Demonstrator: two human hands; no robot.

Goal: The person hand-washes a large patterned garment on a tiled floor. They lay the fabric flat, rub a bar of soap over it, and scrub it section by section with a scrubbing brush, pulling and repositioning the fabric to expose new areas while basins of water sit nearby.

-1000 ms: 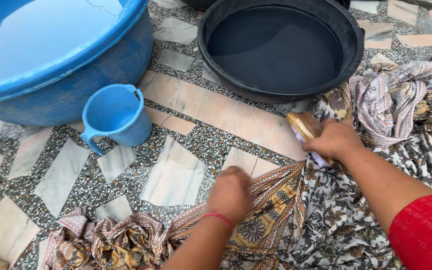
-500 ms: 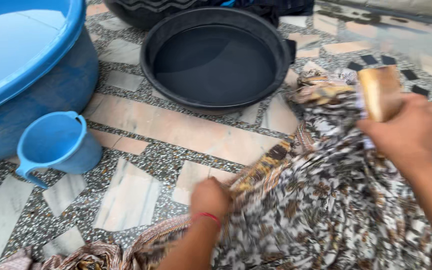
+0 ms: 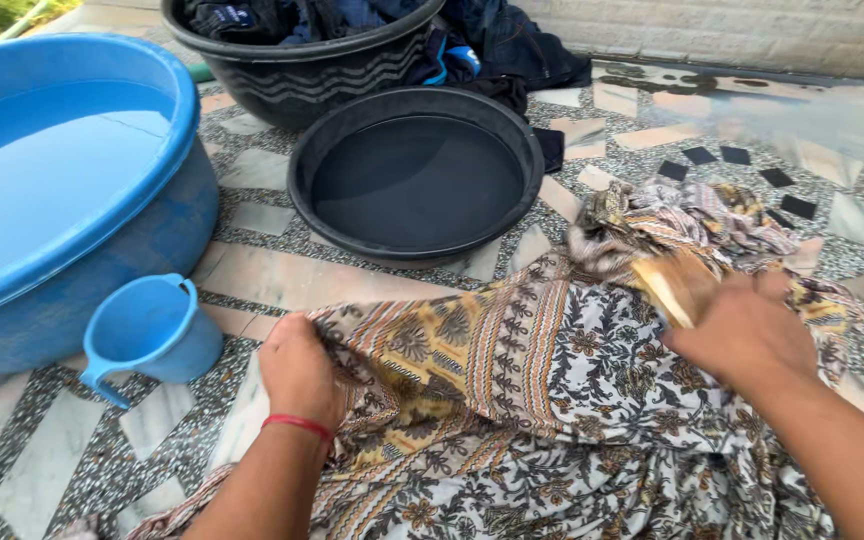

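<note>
A large patterned cloth, black and white flowers with a yellow and brown border, lies spread on the tiled floor. My left hand, a red thread at its wrist, grips the cloth's border edge at the lower middle. My right hand holds a tan scrub brush down on the cloth at the right. The far end of the cloth is bunched beyond the brush.
A black basin holding water stands just past the cloth. Behind it a black tub holds dark clothes. A big blue tub of water sits at the left, with a blue mug beside it. Wet mosaic floor all around.
My right hand has swept the brush across the cloth, away and then back down onto it. My left hand keeps its grip on the border. The cloth lies more spread out.
</note>
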